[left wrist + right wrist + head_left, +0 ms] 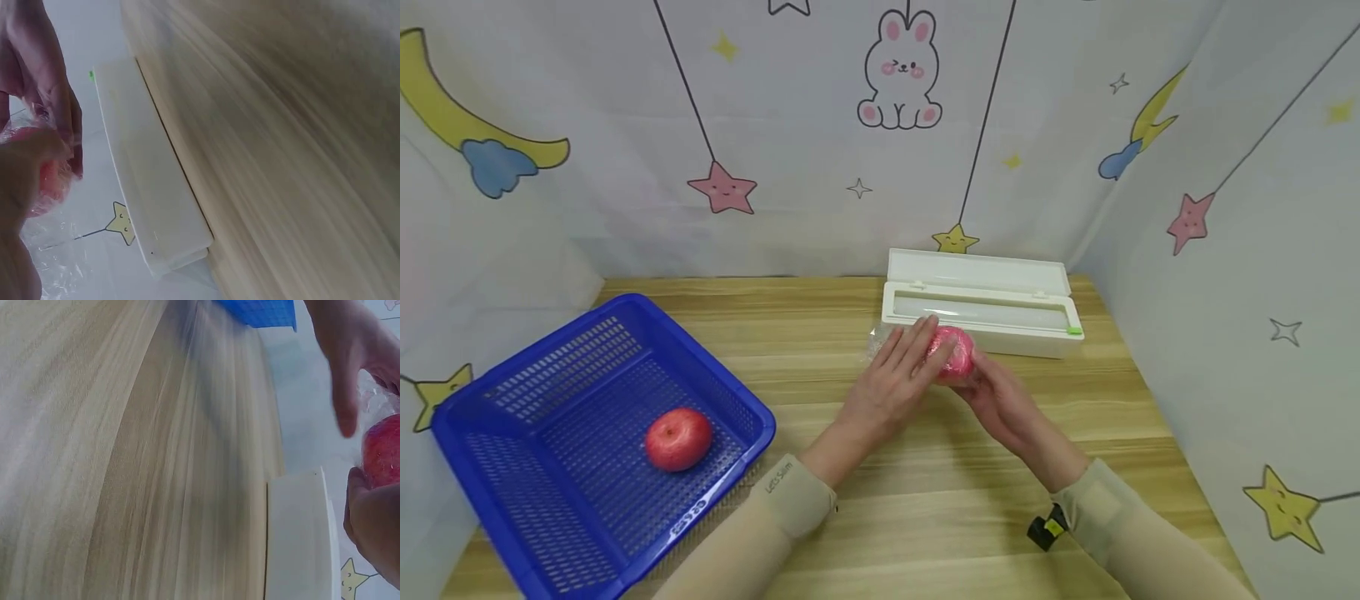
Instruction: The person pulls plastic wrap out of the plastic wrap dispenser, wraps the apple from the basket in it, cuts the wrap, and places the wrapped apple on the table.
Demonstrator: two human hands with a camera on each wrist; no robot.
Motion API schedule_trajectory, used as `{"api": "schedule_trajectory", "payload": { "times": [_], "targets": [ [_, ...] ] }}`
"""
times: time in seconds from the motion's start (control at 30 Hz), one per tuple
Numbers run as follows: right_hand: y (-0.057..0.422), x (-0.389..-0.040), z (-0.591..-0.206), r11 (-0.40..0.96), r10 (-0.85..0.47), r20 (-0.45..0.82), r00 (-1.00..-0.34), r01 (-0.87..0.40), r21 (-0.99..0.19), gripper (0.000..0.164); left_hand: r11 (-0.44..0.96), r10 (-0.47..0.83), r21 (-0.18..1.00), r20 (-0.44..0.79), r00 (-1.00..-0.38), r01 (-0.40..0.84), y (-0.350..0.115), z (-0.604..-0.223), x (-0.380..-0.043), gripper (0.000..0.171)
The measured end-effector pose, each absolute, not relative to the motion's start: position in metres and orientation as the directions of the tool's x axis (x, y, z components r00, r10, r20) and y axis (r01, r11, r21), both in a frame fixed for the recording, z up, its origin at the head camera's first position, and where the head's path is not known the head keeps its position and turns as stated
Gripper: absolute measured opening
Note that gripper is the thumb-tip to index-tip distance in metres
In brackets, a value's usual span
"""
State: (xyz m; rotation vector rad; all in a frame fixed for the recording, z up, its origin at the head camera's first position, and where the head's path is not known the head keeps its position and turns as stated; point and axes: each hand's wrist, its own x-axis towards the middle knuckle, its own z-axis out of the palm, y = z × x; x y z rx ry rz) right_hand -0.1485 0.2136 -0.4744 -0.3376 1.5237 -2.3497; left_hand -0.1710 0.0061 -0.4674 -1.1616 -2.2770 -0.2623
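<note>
A red apple (956,354) in clear plastic wrap is held up in front of the white box. My right hand (1003,408) grips it from the right and below, its fingers around the fruit's underside. My left hand (891,387) lies along the apple's left side with fingers extended, touching the film. In the right wrist view the left thumb stands apart from the wrapped apple (382,450). Loose plastic film (59,259) sticks out past the apple in the left wrist view. The apple's underside is hidden by the right hand.
The white wrap dispenser box (985,337) stands open at the back of the wooden table (955,508), its lid raised and a film roll inside. At left, a blue plastic basket (602,475) contains another red apple (678,439). Patterned cloth walls (820,100) enclose the table.
</note>
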Motion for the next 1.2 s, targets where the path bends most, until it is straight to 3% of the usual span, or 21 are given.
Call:
{"api": "schedule_trajectory", "payload": {
  "times": [0.1, 0.3, 0.63, 0.9, 1.07, 1.2],
  "targets": [
    [0.211, -0.148, -0.475, -0.385, -0.345, 0.019, -0.938, 0.123, -0.915, 0.039, 0.601, 0.613, 0.078, 0.594, -0.521, 0.795, 0.008, -0.469, -0.167, 0.091],
    [0.205, -0.148, -0.474, -0.379, -0.275, 0.014, -0.961, 0.095, -0.92, 0.04, 0.595, 0.432, 0.334, 0.634, -0.641, 0.731, 0.013, -0.466, -0.154, 0.073],
    [0.203, -0.144, -0.471, -0.352, -0.25, 0.046, -0.967, 0.046, -0.935, 0.042, 0.482, 0.292, 0.618, 0.556, -0.778, 0.622, 0.02, -0.466, -0.134, 0.062],
    [0.199, -0.143, -0.47, -0.383, -0.265, 0.062, -0.962, 0.046, -0.923, 0.04, 0.186, 0.236, 0.828, 0.485, -0.842, 0.529, 0.031, -0.468, -0.129, 0.056],
    [0.197, -0.143, -0.471, -0.397, -0.274, 0.065, -0.96, 0.052, -0.916, 0.04, -0.08, 0.22, 0.917, 0.398, -0.891, 0.39, 0.023, -0.446, -0.122, 0.047],
    [0.197, -0.145, -0.471, -0.386, -0.274, 0.062, -0.96, 0.051, -0.921, 0.041, -0.152, 0.097, 0.945, 0.305, -0.948, 0.288, 0.012, -0.44, -0.124, 0.04]
  ]
}}
